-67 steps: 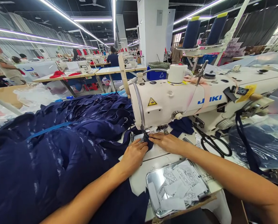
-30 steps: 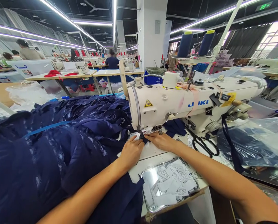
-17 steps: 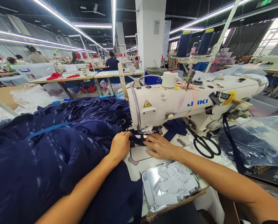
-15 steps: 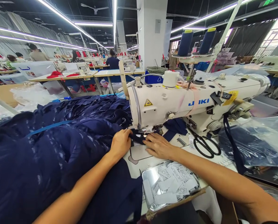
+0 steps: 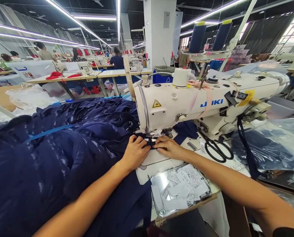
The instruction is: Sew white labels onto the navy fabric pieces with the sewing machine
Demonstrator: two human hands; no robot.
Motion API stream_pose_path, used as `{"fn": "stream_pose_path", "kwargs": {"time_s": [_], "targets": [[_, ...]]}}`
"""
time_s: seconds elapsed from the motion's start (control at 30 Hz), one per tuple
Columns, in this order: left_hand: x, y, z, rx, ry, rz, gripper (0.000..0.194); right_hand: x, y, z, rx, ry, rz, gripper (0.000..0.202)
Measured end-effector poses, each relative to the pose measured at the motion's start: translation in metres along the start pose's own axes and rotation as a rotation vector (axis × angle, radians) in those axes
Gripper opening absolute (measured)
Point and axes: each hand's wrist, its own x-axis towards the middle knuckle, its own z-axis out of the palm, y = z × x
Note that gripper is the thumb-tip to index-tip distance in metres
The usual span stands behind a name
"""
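Note:
A white sewing machine (image 5: 166, 105) stands in the middle of the view. Under its needle area lies navy fabric (image 5: 150, 144), with a small white piece, perhaps a label, showing on it. My left hand (image 5: 135, 153) presses on this fabric just left of the presser foot, its fingers bent and closed on the cloth. From the right, my right hand (image 5: 171, 148) pinches the fabric edge close to the foot. The fingertips of both hands are only a short way apart. A large heap of navy garments (image 5: 63, 144) spreads to the left, running up to my left hand.
Black-handled scissors (image 5: 218, 150) lie right of my right hand. A metal tray (image 5: 159, 210) holding white printed labels sits at the table's front edge. Navy scraps (image 5: 186, 130) are behind the needle area. Bagged navy cloth (image 5: 273, 151) lies at right; thread cones (image 5: 197, 38) stand above.
My left hand has slid right along the fabric, nearer the needle. The fingers of my right hand have drawn from lying flatter into a pinch. The view has shifted slightly.

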Motion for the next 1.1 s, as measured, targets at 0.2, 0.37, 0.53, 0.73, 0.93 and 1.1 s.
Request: {"fn": "stream_pose_path", "kwargs": {"time_s": [0.2, 0.37, 0.53, 0.73, 0.93, 1.1], "targets": [[0.003, 0.003, 0.002, 0.117, 0.003, 0.081, 0.018, 0.0, 0.004, 0.0, 0.067, 0.033, -0.034, 0.021], [0.005, 0.002, 0.004, 0.096, -0.066, 0.21, 0.02, -0.001, 0.005, -0.002, 0.073, 0.02, -0.035, 0.021], [0.005, -0.001, 0.003, 0.027, -0.126, 0.251, 0.022, -0.002, 0.002, -0.005, 0.016, -0.001, -0.066, 0.022], [0.003, -0.001, 0.001, 0.009, -0.148, 0.221, 0.02, -0.001, -0.008, -0.009, -0.28, -0.079, -0.17, 0.028], [-0.002, -0.002, 0.001, -0.025, -0.192, 0.121, 0.021, 0.0, -0.012, -0.011, -0.381, -0.116, -0.182, 0.026], [-0.004, -0.003, -0.006, -0.025, -0.217, 0.092, 0.024, -0.003, -0.011, -0.009, -0.376, -0.092, -0.166, 0.024]]}}
